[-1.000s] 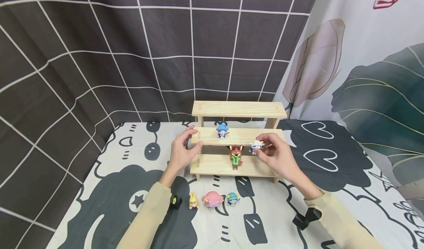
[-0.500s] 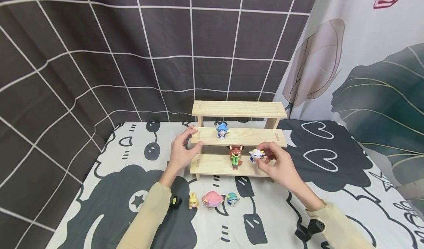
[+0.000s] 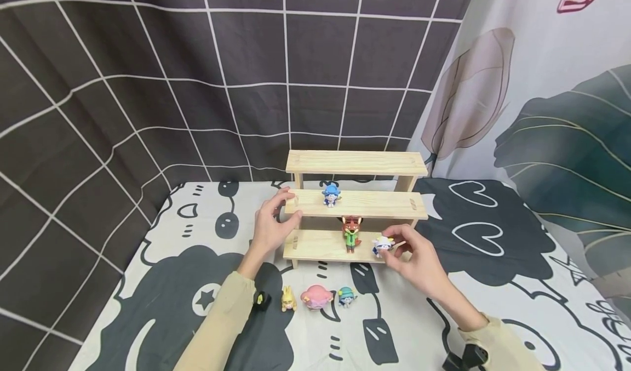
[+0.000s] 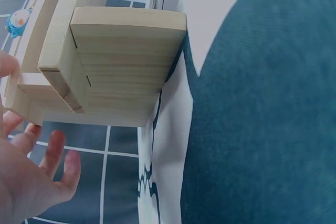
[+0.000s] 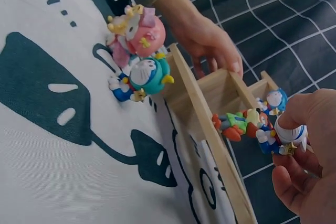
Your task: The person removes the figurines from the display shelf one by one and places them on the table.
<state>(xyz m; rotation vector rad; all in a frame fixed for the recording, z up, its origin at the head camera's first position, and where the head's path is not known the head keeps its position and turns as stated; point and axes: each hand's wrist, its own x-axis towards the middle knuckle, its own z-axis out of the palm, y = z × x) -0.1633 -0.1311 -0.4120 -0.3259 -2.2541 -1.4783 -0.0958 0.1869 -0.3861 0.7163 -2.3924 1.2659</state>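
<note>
My right hand pinches a small figurine with a white horned cap between thumb and fingers, at the right part of the lowest tier of a three-tier wooden display shelf. Whether its base touches the board I cannot tell. A fox figurine in green stands on that tier, just left of it. My left hand grips the left end of the middle tier; some of its fingers show past the wood in the left wrist view. A blue-hatted figurine stands on the middle tier.
In front of the shelf, a yellow rabbit-eared figurine, a pink round figurine and a teal-capped figurine sit in a row on the patterned sheet. A dark checked curtain hangs behind.
The right hand has brought the white-capped figurine down from the middle tier's front edge to the lowest tier. My left hand stays where it was.
</note>
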